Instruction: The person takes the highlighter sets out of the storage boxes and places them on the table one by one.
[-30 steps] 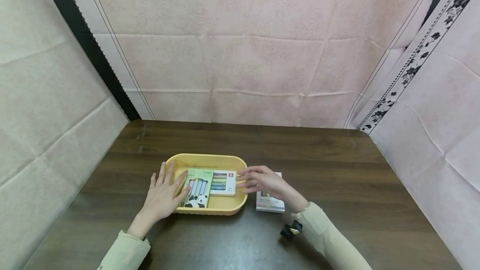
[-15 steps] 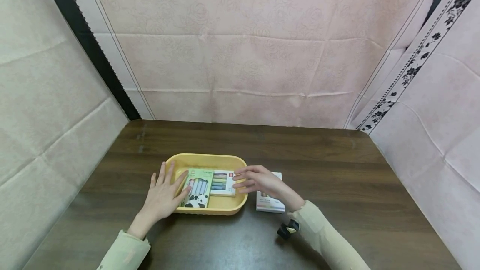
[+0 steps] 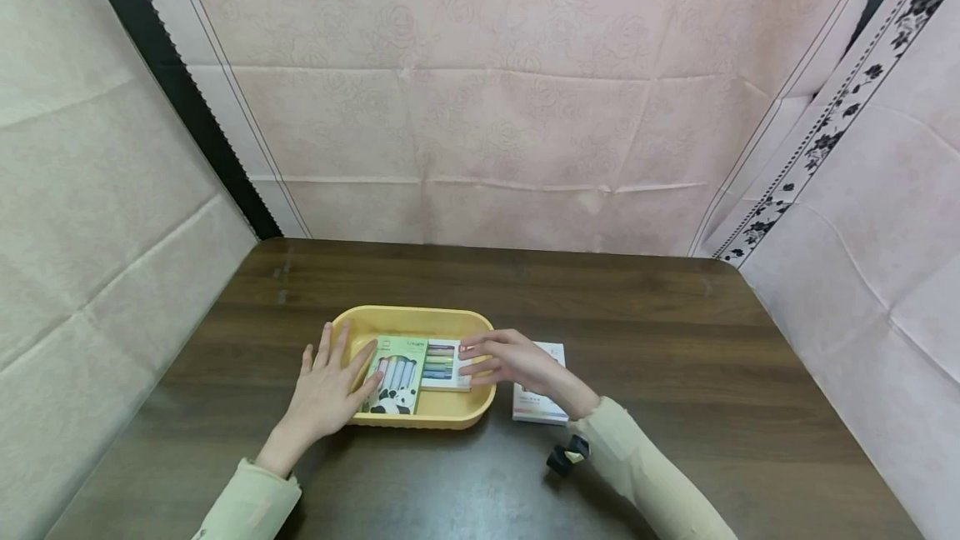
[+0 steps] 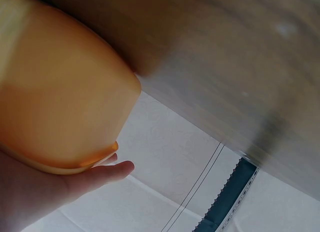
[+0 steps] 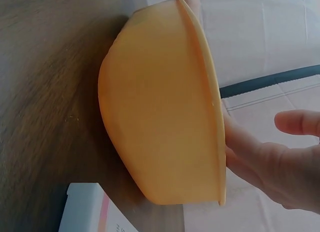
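A yellow basket (image 3: pixel 416 422) stands on the table in the head view. Inside lie a green marker box (image 3: pixel 397 373) with a panda picture and a white box of colored pens (image 3: pixel 440 363), partly covered by the green one. My left hand (image 3: pixel 326 394) lies on the basket's left rim, fingers spread and straight. My right hand (image 3: pixel 517 363) reaches over the right rim, its fingers extended above the white box's right end; whether they touch it I cannot tell. The basket's outer wall (image 5: pixel 160 106) fills much of the right wrist view, with my right hand (image 5: pixel 277 167) beyond its rim.
Another white box (image 3: pixel 538 408) lies on the table just right of the basket, partly under my right forearm. A dark wooden table (image 3: pixel 675 407) carries everything. Pale cloth (image 3: pixel 487 132) hangs behind it and at both sides.
My right hand has moved slightly left, farther over the basket and the white box in it. The left hand and the boxes have stayed in place.
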